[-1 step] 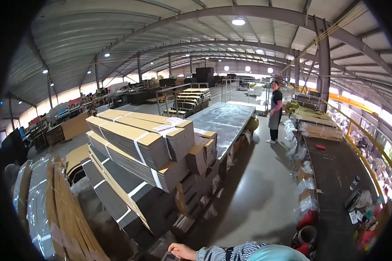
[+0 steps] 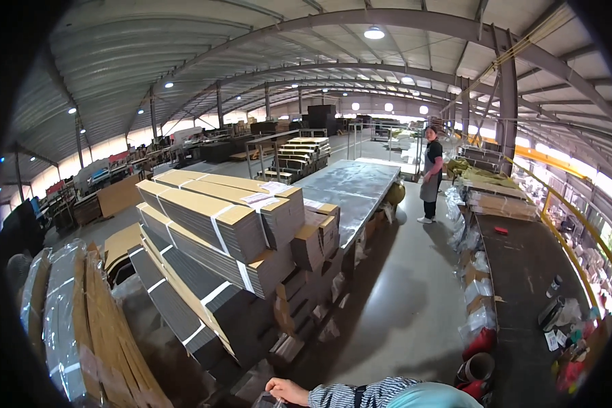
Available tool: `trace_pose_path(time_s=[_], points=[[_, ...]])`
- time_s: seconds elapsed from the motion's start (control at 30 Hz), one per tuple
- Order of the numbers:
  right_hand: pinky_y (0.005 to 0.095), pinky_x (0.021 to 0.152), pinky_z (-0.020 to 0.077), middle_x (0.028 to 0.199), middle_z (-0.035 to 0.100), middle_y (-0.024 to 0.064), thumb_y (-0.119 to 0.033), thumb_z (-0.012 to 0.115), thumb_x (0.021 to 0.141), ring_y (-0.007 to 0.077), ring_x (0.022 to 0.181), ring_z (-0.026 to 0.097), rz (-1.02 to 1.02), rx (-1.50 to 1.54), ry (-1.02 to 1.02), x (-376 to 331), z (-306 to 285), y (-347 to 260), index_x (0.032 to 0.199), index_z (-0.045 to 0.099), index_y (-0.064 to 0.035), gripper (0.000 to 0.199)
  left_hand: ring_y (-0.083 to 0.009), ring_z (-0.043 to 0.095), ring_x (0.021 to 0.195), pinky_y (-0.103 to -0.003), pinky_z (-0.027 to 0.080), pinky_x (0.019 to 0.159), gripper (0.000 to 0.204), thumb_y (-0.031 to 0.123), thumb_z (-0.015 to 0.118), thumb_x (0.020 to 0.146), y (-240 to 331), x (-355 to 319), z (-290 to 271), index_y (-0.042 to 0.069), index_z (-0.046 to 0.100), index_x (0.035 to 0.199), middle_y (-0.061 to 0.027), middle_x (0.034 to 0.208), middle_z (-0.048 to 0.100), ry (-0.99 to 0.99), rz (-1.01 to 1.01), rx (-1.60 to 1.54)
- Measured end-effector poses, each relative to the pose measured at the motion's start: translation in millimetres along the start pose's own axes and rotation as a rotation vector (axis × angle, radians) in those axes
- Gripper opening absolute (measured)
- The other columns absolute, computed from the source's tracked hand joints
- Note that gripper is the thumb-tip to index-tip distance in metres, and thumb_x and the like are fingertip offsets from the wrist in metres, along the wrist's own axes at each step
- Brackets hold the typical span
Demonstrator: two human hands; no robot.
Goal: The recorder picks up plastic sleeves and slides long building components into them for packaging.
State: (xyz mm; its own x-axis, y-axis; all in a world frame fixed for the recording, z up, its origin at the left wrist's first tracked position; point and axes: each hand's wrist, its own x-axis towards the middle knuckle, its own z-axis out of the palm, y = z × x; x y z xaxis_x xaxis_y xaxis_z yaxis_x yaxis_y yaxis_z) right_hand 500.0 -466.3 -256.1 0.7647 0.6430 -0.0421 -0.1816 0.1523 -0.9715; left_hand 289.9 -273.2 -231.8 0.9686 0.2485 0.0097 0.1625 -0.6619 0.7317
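Hand (image 2: pixel 287 391): seen at the bottom edge with a striped sleeve (image 2: pixel 360 393); which hand it is cannot be told, and the fingers are curled onto something dark (mostly cut off).
Bundled cardboard (image 2: pixel 217 224): stacked flat just beyond the hand, strapped white so the sheets are held together.
Co-worker (image 2: pixel 431 173): stood well apart.

Bundled flat cardboard sheets (image 2: pixel 217 224): matt brown corrugated paper, rough ribbed edges, bound with white plastic straps (image 2: pixel 223 234). Long desk (image 2: pixel 353 187) mid-frame: dull grey sheet metal, faint sheen. Floor (image 2: pixel 401 306): smooth grey concrete, slightly glossy. Stacks at lower left (image 2: pixel 61 319): cardboard under clear glossy plastic wrap. Sleeve (image 2: pixel 360 393) at bottom edge: striped woven cloth. Roof (image 2: pixel 183 54): corrugated metal.
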Motion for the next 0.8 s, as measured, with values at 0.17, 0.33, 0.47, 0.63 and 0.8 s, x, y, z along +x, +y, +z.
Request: trace_pose_path(time_s=[0.17, 0.33, 0.47, 0.63, 0.8], points=[[0.0358, 0.089, 0.0495, 0.124, 0.054, 0.0118, -0.010, 0.069, 0.088, 0.0211, 0.109, 0.056, -0.400, -0.121, -0.002, -62.7, 20.3, 4.3, 0.144, 0.035, -0.0081, 0.065, -0.0179, 0.062, 0.065, -0.031, 0.049, 0.060, 0.018, 0.013, 0.066, 0.088, -3.5, -13.1, -4.4, -0.005, 0.067, 0.088, -0.0096, 0.078, 0.068, 0.185, 0.078, -0.412], [0.0463, 0.116, 0.0244, 0.156, 0.024, 0.0166, -0.041, 0.084, 0.071, 0.0339, 0.143, 0.024, -0.470, -0.648, -0.577, -68.9, 34.1, 89.9, 0.153, 0.016, -0.0060, 0.112, -0.0127, 0.057, 0.065, -0.027, 0.045, 0.058, 0.014, 0.009, 0.061, 0.088, 95.1, -35.6, -68.3, -0.001, 0.062, 0.098, -0.0065, 0.088, 0.069, 0.202, -0.006, -1.234], [0.0433, 0.113, 0.0309, 0.145, 0.041, 0.0188, -0.041, 0.079, 0.077, 0.0329, 0.135, 0.038, -0.315, -0.968, -0.840, -89.1, 59.4, 99.4, 0.149, 0.026, 0.0003, 0.098, -0.0093, 0.049, 0.058, -0.025, 0.037, 0.050, 0.035, 0.018, 0.059, 0.094, 182.7, -54.2, -163.0, 0.008, 0.049, 0.126, -0.0071, 0.096, 0.068, 0.248, 0.324, -1.542], [0.0368, 0.100, 0.0427, 0.123, 0.060, 0.0127, -0.031, 0.079, 0.079, 0.0236, 0.115, 0.055, -0.539, -0.689, -0.699, -46.2, 132.1, 39.6, 0.130, 0.051, 0.0000, 0.066, -0.0060, 0.039, 0.051, -0.023, 0.030, 0.044, 0.060, 0.021, 0.059, 0.097, 146.5, -96.2, -213.6, 0.013, 0.031, 0.150, -0.0074, 0.106, 0.065, 0.632, 0.432, -1.289], [0.0370, 0.102, 0.0440, 0.121, 0.062, 0.0084, -0.001, 0.077, 0.072, 0.0257, 0.111, 0.059, -0.380, -0.245, -0.440, 55.4, 192.4, -66.3, 0.134, 0.048, -0.0032, 0.068, -0.0107, 0.058, 0.058, -0.027, 0.044, 0.052, 0.023, 0.013, 0.062, 0.093, -38.2, -229.3, -203.7, 0.002, 0.067, 0.113, -0.0078, 0.086, 0.073, 1.197, -0.270, -0.456]])
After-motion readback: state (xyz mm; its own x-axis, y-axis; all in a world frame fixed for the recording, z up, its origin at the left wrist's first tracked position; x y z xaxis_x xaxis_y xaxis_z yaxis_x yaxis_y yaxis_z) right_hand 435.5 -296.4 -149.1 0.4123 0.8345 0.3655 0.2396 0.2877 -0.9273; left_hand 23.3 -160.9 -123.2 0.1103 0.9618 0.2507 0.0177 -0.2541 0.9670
